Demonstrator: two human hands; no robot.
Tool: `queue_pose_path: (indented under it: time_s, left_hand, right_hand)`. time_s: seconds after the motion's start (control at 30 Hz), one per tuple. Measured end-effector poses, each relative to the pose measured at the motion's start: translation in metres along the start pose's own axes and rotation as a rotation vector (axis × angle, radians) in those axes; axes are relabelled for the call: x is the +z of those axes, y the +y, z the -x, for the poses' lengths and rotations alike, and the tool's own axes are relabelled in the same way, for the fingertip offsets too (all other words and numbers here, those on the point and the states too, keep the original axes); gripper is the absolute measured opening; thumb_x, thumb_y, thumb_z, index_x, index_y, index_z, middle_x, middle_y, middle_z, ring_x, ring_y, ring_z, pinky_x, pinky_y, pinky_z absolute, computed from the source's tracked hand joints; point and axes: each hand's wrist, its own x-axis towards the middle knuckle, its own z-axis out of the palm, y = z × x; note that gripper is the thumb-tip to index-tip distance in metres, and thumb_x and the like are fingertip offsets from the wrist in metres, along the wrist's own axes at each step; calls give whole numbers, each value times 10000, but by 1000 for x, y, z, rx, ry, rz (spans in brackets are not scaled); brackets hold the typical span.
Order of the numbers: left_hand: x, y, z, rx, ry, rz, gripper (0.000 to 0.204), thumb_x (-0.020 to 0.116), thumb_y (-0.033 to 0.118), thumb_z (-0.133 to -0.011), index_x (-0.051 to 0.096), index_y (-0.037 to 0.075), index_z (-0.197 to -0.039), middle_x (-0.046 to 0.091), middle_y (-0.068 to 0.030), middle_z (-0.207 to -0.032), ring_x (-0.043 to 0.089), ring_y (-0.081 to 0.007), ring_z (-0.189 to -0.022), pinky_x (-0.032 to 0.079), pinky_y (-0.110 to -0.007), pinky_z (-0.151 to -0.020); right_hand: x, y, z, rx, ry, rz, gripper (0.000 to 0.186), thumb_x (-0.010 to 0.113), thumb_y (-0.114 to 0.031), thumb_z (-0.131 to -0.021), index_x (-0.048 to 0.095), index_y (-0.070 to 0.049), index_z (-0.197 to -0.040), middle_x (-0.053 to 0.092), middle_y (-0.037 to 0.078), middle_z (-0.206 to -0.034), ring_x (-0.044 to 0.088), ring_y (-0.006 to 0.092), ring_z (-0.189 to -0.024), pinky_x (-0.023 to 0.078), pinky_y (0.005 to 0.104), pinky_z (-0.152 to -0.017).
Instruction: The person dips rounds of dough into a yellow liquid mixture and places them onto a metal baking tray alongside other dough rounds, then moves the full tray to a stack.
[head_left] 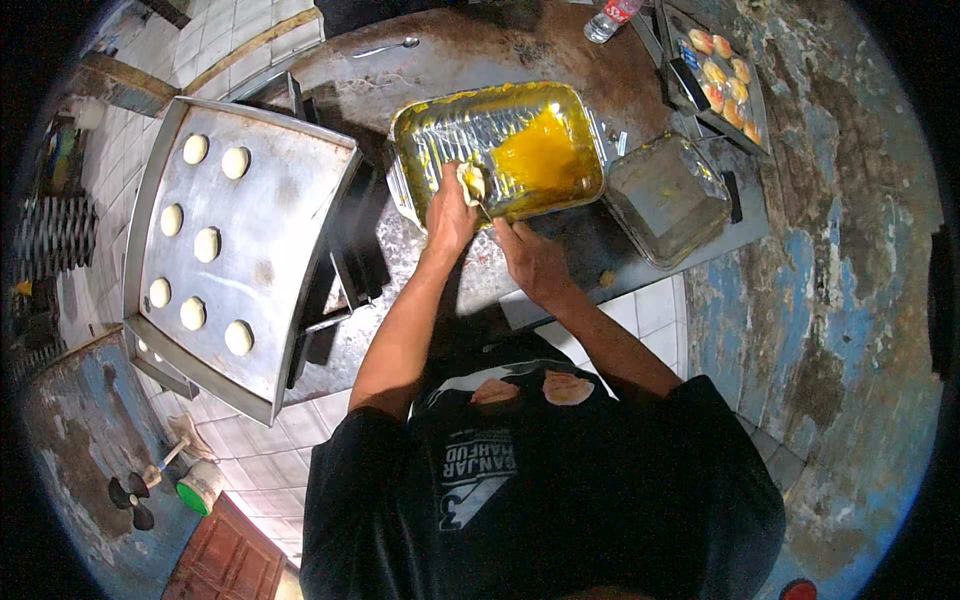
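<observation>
"While both hands work over the near rim of the shallow pan (430, 120), how does each one stand?"

"My left hand (450, 215) is curled round a piece of dough (473, 185), its yellow-smeared face showing above my fingers. Just to its right and nearer my body, my right hand (535, 262) is narrowed to a pinch on a thin utensil (486, 211); its tip is lost against the dough, so I cannot tell how deep it reaches. The yellow paste (545, 150) lies beyond my left hand and to its right."

"What makes this step go well?"

"In my judgement, a cupped left palm, with the paste set at the middle and the dough's border left clean, since a greasy border would seal poorly. Short, light strokes should spare the thin wall from tearing."

"And which edges bound the movement?"

"Left of my left hand, the baking sheet (265, 270) bears seven dough balls (207, 244); its raised right edge faces my forearm. Right of my right hand, a rectangular container (655, 200) sits close by the pan's corner. Toward my body, the worktable (395, 240) ends beneath my forearms. The easiest room, I judge, is upward and across the pan's smeared left half, just beyond my left fingers."
</observation>
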Motion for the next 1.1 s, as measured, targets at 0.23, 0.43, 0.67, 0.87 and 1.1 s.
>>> queue_pose_path:
  time_s: [0.23, 0.43, 0.67, 0.87, 1.1]
  left_hand:
    - [-5, -23, 51, -276, -40, 530, 589, 630, -88, -797, 434, 104, -1318, 635, -99, -1167, 608, -227, -1082, 478, -332, -940]
    - [17, 63, 137, -112, -224, 669, 719, 796, -17, -734, 415, 104, -1331, 601, -43, -1157, 571, -170, -1116, 459, -310, -975]
    - [54, 73, 187, -44, -62, 619, 492, 818, 118, -800, 510, 59, -1179, 663, -52, -971, 634, -153, -828, 524, -295, -690]
    - [63, 125, 232, -126, -47, 737, 351, 690, 284, -931, 664, 36, -1177, 672, -53, -961, 621, -132, -789, 507, -271, -668]
    - [50, 169, 269, 198, -98, 318, 599, 666, 312, -947, 469, 60, -1454, 548, -123, -1437, 557, -293, -1282, 443, -372, -1061]
  right_hand:
    - [3, 42, 46, 38, 107, -141, 290, 695, -105, -867, 652, -31, -1144, 630, 167, -877, 650, 336, -790, 531, 391, -675]
    - [-33, 26, 38, 561, -71, -1131, 671, 681, -83, -913, 326, 92, -1455, 705, 107, -1049, 652, 134, -925, 527, 288, -824]
    - [-75, 3, 123, 81, 36, -723, 587, 562, -55, -931, 358, -9, -1479, 707, 144, -1150, 641, 233, -1125, 469, 372, -987]
    - [-90, 5, 172, 130, 138, -761, 535, 657, -76, -913, 426, 22, -1386, 714, 110, -1067, 650, 157, -1019, 471, 316, -961]
    - [-96, 22, 188, 464, 11, -1792, 632, 700, -34, -890, 336, 4, -1406, 668, 76, -976, 644, 162, -912, 492, 321, -892]
